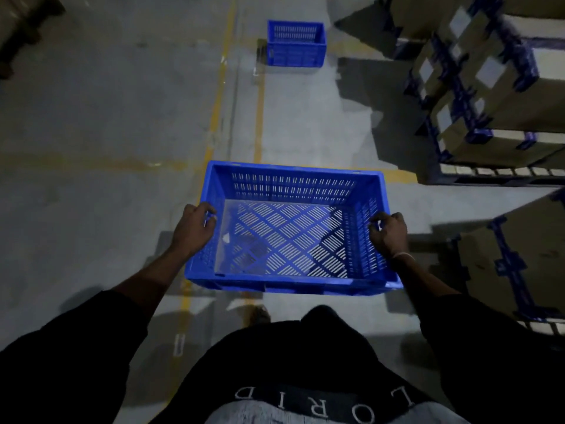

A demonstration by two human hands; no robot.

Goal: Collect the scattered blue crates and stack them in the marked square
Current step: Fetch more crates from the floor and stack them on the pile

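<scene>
Held off the floor, the near blue crate (290, 234) is gripped at its side rims by left hand (193, 225) and right hand (389, 233); beyond it, a second blue crate (295, 44) is seen on yellow floor lines (259, 111).

Grey concrete floor (91, 117) with yellow painted lines (214, 117) — a blue crate (295, 44) sits far ahead; strapped cartons (495, 96) right.

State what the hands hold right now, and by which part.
Both hands hold one empty blue crate: the left hand grips its left side rim, the right hand its right side rim, fingers curled over the edges.
</scene>
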